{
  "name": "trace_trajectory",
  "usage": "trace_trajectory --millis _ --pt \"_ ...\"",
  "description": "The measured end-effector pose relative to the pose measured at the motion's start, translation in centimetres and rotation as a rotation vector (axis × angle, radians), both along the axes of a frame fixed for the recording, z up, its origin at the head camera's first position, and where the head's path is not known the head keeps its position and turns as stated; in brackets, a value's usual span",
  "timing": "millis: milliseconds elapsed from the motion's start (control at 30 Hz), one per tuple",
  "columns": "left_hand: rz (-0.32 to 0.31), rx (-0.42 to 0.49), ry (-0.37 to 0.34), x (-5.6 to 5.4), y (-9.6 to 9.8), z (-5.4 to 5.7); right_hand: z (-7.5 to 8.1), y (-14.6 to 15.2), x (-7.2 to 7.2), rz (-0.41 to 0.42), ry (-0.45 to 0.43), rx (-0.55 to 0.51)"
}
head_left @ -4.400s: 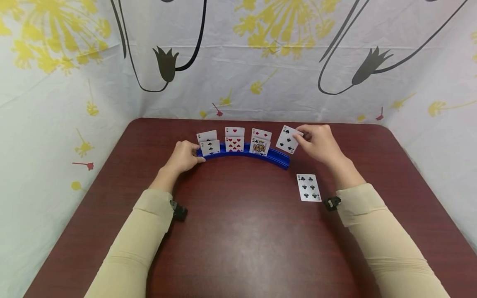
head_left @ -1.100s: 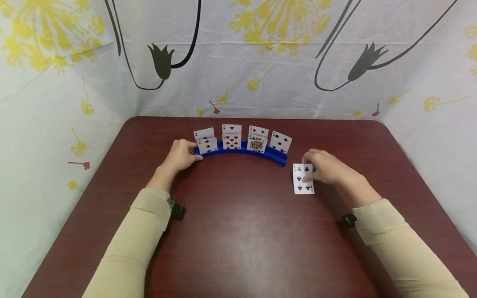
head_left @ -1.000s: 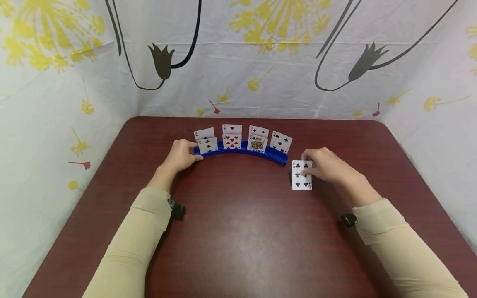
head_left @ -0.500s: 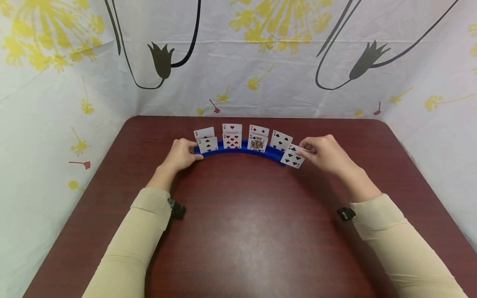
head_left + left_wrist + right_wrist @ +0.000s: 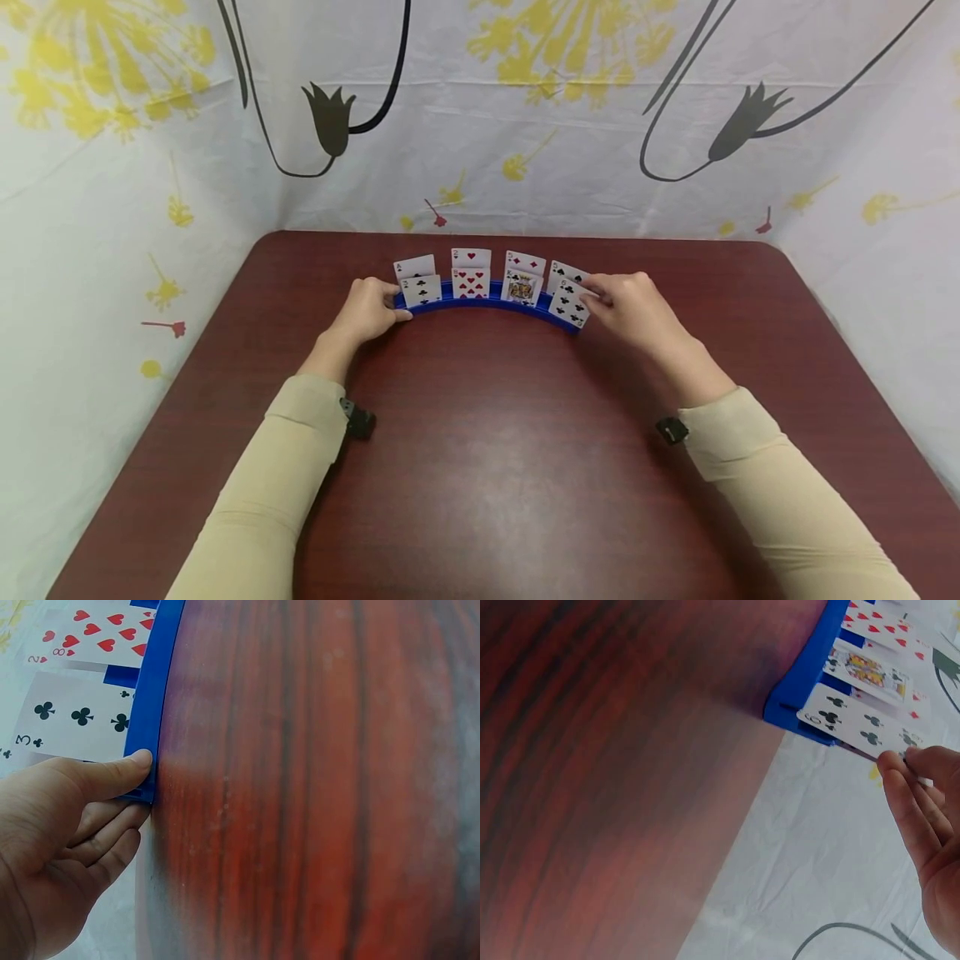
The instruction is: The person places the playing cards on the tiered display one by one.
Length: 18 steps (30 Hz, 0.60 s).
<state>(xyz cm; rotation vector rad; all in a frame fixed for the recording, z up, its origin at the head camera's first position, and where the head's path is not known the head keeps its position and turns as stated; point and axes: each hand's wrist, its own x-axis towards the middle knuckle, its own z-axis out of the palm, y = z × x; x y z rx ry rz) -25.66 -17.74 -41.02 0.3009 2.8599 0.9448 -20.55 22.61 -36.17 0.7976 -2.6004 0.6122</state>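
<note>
A curved blue card holder [image 5: 491,303] stands near the back of the table, with playing cards upright in two rows. My left hand [image 5: 365,312] grips its left end, thumb [image 5: 124,771] on the front and fingers behind. At the right end, my right hand [image 5: 633,308] pinches the six of clubs [image 5: 567,302] by its upper right edge. That card's lower edge is at the holder's front row, and it partly covers the five of spades [image 5: 562,271]. In the right wrist view, thumb and fingers [image 5: 911,806] meet at the six's top corner.
Left to right in the holder are the three of clubs [image 5: 422,291] before an ace, the eight of hearts [image 5: 471,284] before the two of hearts [image 5: 471,257], and a king [image 5: 521,287] before the five of diamonds [image 5: 527,262]. A patterned cloth [image 5: 480,167] hangs behind the table.
My right hand placed the five of spades in the holder, picked the six of clubs off the table and carried it up and left to the holder's right end. The left hand stayed put.
</note>
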Motion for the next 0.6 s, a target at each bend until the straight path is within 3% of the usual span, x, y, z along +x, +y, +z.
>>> trace_trajectory --millis 600 --pt "0.019 0.004 0.004 0.30 -0.05 -0.46 -1.02 0.42 0.56 0.009 0.164 -0.074"
